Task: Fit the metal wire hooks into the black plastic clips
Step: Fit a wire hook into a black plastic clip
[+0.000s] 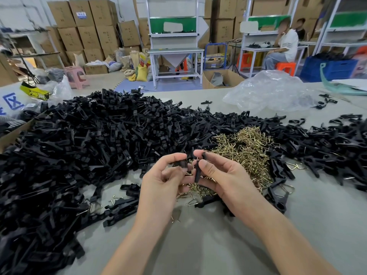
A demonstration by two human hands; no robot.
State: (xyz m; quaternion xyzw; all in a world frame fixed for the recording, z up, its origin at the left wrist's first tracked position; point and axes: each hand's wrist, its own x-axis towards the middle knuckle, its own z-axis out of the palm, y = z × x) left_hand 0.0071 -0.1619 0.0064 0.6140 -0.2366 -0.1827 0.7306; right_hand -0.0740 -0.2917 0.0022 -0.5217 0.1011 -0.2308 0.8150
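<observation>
the right hand (218, 175) pinches a black plastic clip (198, 169) between thumb and forefinger, holding it nearly upright with its lower end hanging in front of the palm. the left hand (161, 176) sits just beside it, fingers curled, thumb and forefinger pinching a small black part (182, 163). it looks like a second clip, though blur and the fingers hide its shape. the two pieces are close together between the fingertips, and i cannot tell whether they touch. just beyond and beneath both hands lies a tangle of brass-coloured metal wire hooks (246, 147), spreading out past the right hand. a big heap of black clips (89, 135) covers the grey table (198, 245) out from the left hand and wraps round behind the hooks. a few clips with wire loops (278, 192) lie just right of the right hand. far beyond it sits a crumpled clear plastic bag (272, 90).
</observation>
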